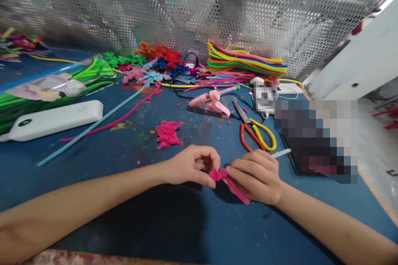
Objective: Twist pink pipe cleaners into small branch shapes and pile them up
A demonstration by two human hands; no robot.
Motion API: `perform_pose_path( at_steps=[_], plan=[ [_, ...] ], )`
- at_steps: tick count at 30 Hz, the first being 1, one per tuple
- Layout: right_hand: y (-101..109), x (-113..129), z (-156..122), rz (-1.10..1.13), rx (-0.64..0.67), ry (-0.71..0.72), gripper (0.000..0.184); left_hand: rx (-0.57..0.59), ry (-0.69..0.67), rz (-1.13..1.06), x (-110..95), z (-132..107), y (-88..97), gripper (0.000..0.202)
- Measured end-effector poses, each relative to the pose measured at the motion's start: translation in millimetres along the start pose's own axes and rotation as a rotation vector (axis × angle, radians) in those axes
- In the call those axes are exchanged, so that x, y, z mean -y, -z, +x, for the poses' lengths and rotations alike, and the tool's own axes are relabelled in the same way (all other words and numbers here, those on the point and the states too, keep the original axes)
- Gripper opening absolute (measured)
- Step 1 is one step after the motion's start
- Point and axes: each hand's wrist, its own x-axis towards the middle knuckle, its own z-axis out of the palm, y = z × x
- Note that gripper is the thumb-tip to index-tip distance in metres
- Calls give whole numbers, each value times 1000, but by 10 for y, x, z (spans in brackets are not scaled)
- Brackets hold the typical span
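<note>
Pink stem (222, 173) is part-folded over the table (248, 236): I have its folds (214, 175) pinched in my left hand (195, 165), my right hand (258, 174) closed beside them; the tail (239, 193) remains unfolded.

Perforated metal panel (180, 20) behind blue tabletop (264, 232)

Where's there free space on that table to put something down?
Bare table shows between the left forearm and right forearm, and between the pink zigzags, glue gun and scissors. It's crowded at the back, around flowers and pipe cleaners.
</note>
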Motion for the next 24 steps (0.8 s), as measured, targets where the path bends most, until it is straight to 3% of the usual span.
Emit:
perform_pose_path(
  at_steps=[6, 20, 24],
  plan=[
    [-4, -4, -16, 8, -3, 5, 20, 39, -124, -11, 23, 11, 12, 24],
    [11, -4, -18, -4, 40, -28, 19, 3, -15, -17, 12, -5, 10, 30],
    [-23, -18, -31, 26, 29, -117, 25, -87, 5, -16, 5, -18, -35, 23]
  ],
)
